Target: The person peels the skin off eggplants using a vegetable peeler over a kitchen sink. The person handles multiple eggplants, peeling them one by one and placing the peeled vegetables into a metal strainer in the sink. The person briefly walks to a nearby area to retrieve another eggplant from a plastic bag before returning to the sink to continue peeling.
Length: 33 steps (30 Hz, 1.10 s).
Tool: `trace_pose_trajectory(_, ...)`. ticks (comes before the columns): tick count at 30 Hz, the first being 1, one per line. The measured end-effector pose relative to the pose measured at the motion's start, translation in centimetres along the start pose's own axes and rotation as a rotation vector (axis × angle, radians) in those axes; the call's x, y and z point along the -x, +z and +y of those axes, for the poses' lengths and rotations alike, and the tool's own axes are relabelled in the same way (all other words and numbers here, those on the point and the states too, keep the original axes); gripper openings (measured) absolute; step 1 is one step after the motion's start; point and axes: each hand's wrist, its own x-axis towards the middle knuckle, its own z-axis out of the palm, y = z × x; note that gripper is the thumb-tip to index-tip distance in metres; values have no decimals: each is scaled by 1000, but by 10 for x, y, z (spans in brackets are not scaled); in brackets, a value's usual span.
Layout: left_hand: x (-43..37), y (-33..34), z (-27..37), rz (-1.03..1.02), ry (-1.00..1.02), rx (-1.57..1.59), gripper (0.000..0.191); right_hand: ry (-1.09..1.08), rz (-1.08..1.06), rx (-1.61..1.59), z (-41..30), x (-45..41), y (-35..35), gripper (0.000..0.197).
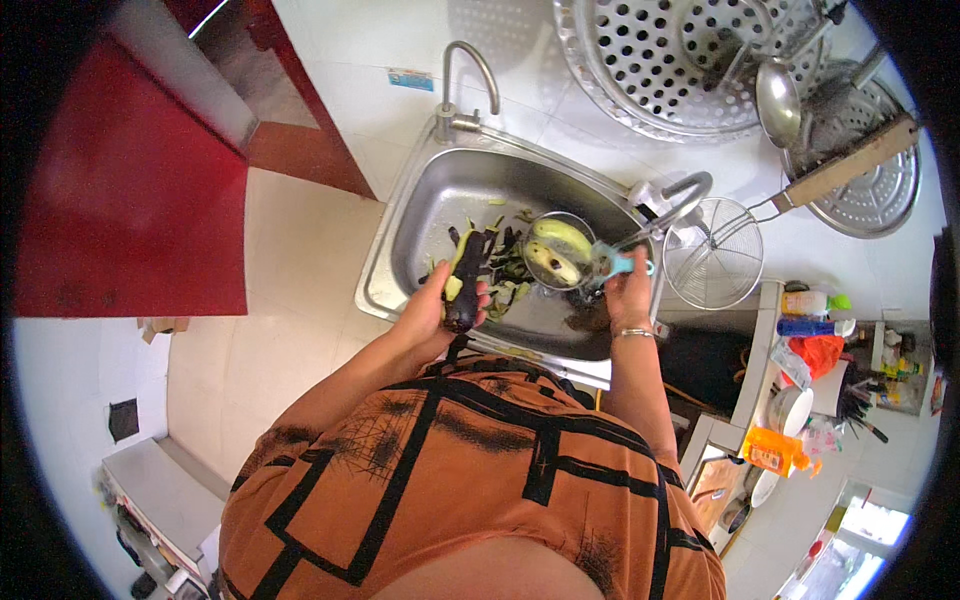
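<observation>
My left hand grips a dark purple eggplant over the near left part of the steel sink. A strip of its skin is gone, and pale flesh shows there. In my right hand is a light blue peeler, held at the sink's right side near the curved faucet. Water splashes around the peeler's head, which is blurred. Between my hands stands a round bowl with two pale, peeled eggplants in it. Dark and green peelings lie on the sink floor around the bowl.
A second, slim faucet rises at the sink's back left corner. A wire skimmer, a ladle and a perforated steamer plate hang on the wall. Bottles, including an orange one, stand along the counter at right.
</observation>
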Motion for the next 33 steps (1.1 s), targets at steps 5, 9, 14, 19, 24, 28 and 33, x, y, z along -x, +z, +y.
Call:
trace_pose_trajectory(5,1,16,2,75,-25,-11,45,-106,-215,172,16,63,65,23)
trace_pose_trajectory(9,0,26,-6,-40,14,-83,39,-231,-556,247,18,118,129,17)
trace_pose_trajectory(14,6,31,-14,2,68,-295,44,-330,-630,537,29,132,145,22)
trace_pose_trajectory(19,22,32,-15,35,177,-434,43,-356,-655,702,24,135,147,28)
trace_pose_trajectory(24,22,23,-15,66,231,-481,45,-313,-570,511,32,121,150,19)
trace_pose_trajectory(28,33,15,-14,19,399,-871,49,-478,-410,592,22,65,132,21)
trace_pose_trajectory(33,30,19,11,36,132,-352,52,-408,-360,526,18,60,127,19)
